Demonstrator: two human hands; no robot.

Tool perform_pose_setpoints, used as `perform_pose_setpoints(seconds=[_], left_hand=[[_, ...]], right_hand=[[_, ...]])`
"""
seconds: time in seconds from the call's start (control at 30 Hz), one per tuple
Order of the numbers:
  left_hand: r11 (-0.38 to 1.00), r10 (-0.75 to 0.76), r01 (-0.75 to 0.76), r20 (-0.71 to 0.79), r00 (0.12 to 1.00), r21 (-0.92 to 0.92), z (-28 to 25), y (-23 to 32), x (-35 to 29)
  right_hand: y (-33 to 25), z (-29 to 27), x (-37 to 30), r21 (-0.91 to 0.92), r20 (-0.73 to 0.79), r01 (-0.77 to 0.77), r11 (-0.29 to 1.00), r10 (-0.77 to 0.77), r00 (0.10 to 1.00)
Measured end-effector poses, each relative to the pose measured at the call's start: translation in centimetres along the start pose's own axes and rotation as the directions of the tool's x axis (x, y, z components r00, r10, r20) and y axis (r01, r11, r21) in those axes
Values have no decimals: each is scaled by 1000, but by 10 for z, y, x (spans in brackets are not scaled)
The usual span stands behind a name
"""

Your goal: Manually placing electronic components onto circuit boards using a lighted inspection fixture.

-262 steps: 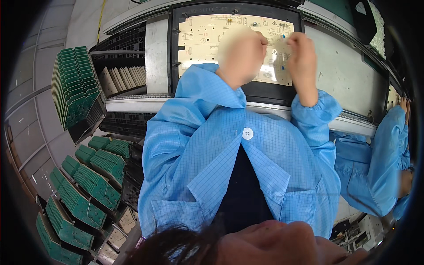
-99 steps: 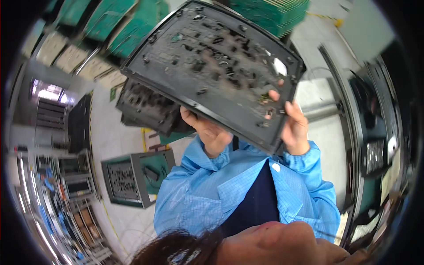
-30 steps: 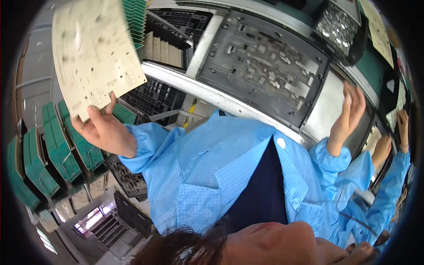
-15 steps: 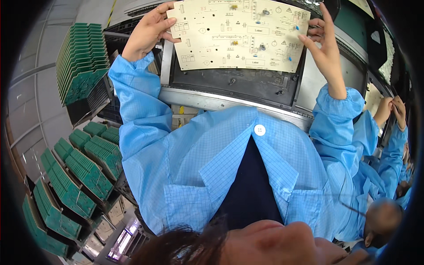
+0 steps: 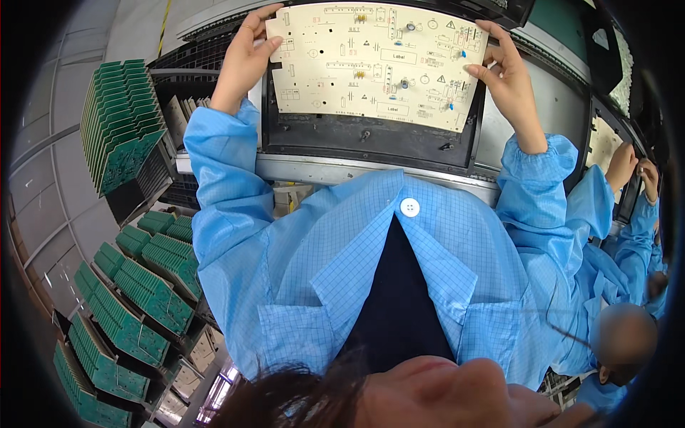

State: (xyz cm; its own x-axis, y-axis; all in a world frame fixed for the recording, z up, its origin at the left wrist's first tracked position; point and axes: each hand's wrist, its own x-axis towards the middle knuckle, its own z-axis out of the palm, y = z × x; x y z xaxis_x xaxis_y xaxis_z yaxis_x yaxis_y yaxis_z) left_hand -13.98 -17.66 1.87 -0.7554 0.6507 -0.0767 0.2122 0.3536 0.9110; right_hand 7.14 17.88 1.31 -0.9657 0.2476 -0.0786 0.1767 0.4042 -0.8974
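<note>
One cream circuit board (image 5: pixel 376 57) held over one black carrier tray (image 5: pixel 321 133)

Two bare hands hold the single board by its opposite ends. The left hand (image 5: pixel 250 53), over the tray's left end, is closed in a pinch on the board's far left corner, thumb on the printed face and fingers partly hidden behind. The right hand (image 5: pixel 505 75), over the tray's right end, is loosely bent around the board's right edge, its thumb on the face, the other fingers partly curled.

The board covers most of the tray, printed face up; whether it touches the tray cannot be told. It carries two blue components (image 5: pixel 463 54) near its right end, two dark round components (image 5: pixel 410 27) left of those, and two yellow components (image 5: pixel 359 74) farther left. Three dark clips (image 5: pixel 365 135) show along the tray's near strip.

One metal rail (image 5: pixel 321 168) runs along the tray's near side. Left of the tray, a row of upright cream boards (image 5: pixel 187 114) stands partly hidden. Farther left is one tall stack of green circuit boards (image 5: pixel 121 128); nearer the wearer sit several more green stacks (image 5: pixel 153 289), overlapping too much to count exactly. Well right of the tray, two hands of a co-worker (image 5: pixel 622 168) are near one other cream board (image 5: pixel 603 143).
</note>
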Motion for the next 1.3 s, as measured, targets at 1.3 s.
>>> perform_pose_setpoints(seconds=[1.3], left_hand=[[645, 510, -307, -95, 855, 700, 25, -38, 49]], right_hand=[[24, 18, -2, -569, -151, 392, 723, -560, 814]])
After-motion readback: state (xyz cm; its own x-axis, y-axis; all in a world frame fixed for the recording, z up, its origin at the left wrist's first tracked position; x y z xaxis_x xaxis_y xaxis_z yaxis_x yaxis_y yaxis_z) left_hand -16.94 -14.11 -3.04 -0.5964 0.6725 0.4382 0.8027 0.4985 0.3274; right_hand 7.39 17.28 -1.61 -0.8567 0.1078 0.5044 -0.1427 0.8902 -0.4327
